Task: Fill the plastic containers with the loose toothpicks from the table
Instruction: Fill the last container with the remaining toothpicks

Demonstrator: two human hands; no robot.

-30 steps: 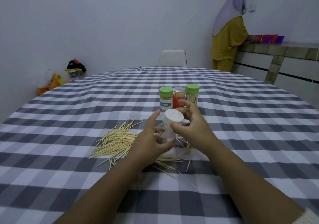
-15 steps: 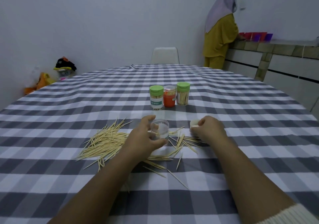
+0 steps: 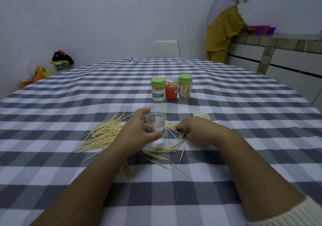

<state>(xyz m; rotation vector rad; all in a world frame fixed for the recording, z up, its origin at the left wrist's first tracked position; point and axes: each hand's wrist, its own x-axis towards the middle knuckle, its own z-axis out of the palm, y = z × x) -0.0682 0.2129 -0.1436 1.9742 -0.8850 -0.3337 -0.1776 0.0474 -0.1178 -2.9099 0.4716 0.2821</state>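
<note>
The left hand (image 3: 139, 133) wraps its grip around the light, slippery open container (image 3: 155, 126) while the right hand (image 3: 196, 131) pinches thin, snappable toothpicks (image 3: 104, 135), best gathered mid-length.

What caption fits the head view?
Left hand steadies an open, empty container while right hand gathers loose toothpicks; lid set aside.

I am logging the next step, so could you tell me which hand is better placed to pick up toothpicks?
Likely the right hand: its fingers already rest on toothpicks, while the left hand holds the open container.
</note>
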